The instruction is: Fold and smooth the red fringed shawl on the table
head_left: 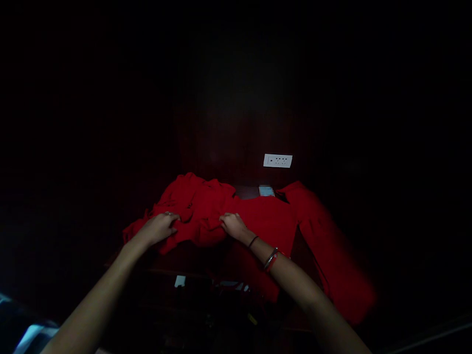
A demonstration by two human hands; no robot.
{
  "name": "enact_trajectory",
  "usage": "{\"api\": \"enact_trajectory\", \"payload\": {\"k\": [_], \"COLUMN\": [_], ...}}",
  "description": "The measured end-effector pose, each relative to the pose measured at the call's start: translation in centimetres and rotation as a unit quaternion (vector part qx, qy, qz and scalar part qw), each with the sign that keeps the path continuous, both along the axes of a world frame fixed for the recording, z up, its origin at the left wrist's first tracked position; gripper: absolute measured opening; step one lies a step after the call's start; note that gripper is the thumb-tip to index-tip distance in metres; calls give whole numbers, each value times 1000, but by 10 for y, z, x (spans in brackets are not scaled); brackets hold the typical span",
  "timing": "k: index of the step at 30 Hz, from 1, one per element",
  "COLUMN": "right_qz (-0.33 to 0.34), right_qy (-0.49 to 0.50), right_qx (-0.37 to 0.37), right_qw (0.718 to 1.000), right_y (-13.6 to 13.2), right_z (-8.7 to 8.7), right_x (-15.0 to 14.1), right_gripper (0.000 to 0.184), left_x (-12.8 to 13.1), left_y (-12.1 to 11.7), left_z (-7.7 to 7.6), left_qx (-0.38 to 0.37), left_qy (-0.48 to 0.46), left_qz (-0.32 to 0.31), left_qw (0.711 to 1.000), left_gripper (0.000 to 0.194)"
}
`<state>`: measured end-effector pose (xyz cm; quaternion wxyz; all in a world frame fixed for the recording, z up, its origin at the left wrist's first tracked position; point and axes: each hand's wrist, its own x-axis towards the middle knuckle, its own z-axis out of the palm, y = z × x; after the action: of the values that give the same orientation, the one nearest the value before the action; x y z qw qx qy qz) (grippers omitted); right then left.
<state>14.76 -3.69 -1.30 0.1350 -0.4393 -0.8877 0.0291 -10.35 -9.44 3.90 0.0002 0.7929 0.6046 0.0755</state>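
Observation:
A red long-sleeved garment [263,216] lies across a dark table [247,191]. Its left part is bunched into folds, while one sleeve stretches out to the right and hangs down toward the front. My left hand [162,229] is closed on the bunched cloth at the left, fingertips pressed into a fold. Near the middle, my right hand [233,225] pinches the edge of the gathered cloth between thumb and fingers. A small pale card or tag [266,191] shows at the garment's neckline; its print is blurred.
Behind the table, a white socket panel [278,161] is set in a dark wall. Below the table's front edge [158,271] are a small white object [180,281] and other items too dark to make out. Most of the surroundings are in deep shadow.

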Motion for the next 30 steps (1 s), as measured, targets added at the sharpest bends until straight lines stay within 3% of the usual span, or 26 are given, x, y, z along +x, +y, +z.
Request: {"api": "enact_trajectory", "payload": {"k": [3,7,10,13,15,17,18,20,23,27,30], "right_qz": [-49,-129,-14,89,73,37,25,17,31,28,37], "right_qy": [113,189,166,123,129,173,203,263,302,154,99], "right_qx": [22,-32,-50,-43,-27,-7,1,18,45,-28,-88], "right_qw": [992,973,985,987,989,984,979,965,952,987,990], "right_y": [15,8,-22,-50,-57,-54,-49,-36,-15,-5,-21], "right_z": [16,23,15,4,3,8,13,26,43,44,35], "right_x": [21,49,52,39,28,23,24,37,75,123,131], "right_gripper": [22,36,54,68,57,29,21,22,25,31,40], "left_x": [2,29,54,76,86,89,88,79,59,45,46], "left_y": [-18,-26,-18,-10,-10,-13,-14,-13,-5,10,19], "left_z": [15,4,-11,-11,-3,6,9,9,-9,-44,-55], "left_qx": [55,-13,-54,-67,-99,-140,-143,-88,19,-44,-39], "left_qy": [-58,-134,-171,-252,-295,-304,-295,-251,-132,-48,-51], "left_qz": [31,19,35,35,-19,-82,-104,-111,-62,-43,-58], "left_qw": [996,991,983,965,950,939,939,958,989,997,996], "left_gripper": [28,20,15,18,23,30,33,36,31,39,40]}}
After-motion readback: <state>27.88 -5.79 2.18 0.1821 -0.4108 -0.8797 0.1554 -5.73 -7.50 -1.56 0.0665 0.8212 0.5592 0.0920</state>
